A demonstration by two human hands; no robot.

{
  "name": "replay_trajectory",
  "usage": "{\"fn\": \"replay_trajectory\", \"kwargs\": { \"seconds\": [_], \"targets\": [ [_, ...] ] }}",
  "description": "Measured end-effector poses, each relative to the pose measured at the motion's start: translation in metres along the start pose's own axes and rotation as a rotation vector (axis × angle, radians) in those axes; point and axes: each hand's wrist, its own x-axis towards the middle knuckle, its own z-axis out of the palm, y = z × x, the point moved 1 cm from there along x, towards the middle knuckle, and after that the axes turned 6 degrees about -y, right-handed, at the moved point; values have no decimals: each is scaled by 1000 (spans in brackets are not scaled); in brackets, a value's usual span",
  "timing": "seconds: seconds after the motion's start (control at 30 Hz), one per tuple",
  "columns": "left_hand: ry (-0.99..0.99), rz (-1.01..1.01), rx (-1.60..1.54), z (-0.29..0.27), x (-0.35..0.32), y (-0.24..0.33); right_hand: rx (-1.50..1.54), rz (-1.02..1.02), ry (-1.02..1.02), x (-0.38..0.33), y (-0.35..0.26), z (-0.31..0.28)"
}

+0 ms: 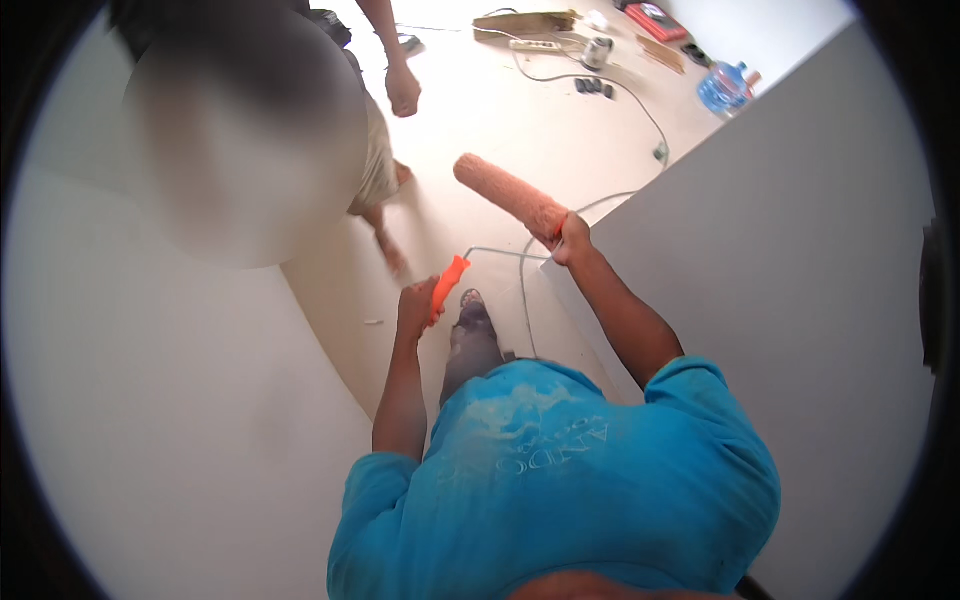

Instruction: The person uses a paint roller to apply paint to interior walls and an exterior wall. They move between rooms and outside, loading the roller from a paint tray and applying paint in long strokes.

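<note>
A paint roller (508,195) spans both my hands, with a fluffy pinkish-orange cover, a bent thin metal rod and an orange plastic handle (447,287). My left hand (418,306) is closed round that handle. At the near end of the cover, my right hand (572,240) is wrapped round the roller, next to where the rod meets it. The roller's far end points up and to the left, over the pale floor. Some of my right fingers are hidden behind the cover.
A co-worker's hand (403,90) and bare legs show at the upper left, beside a blurred patch. Walls flank me; the right one (760,250) is close. A cable (640,95) crosses the floor near a can (597,53), a power strip (535,45) and a blue water jug (722,88).
</note>
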Motion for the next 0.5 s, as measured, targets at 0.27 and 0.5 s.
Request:
{"fn": "replay_trajectory", "kwargs": {
  "seconds": [0.27, 0.5],
  "targets": [
    [-202, -26, 3, 50, 99, 38, 100, -202, 268, -16, -58, -21],
    [-301, -46, 277, 45, 199, 100, 306, -164, 465, 0, -90, -3]
  ]
}}
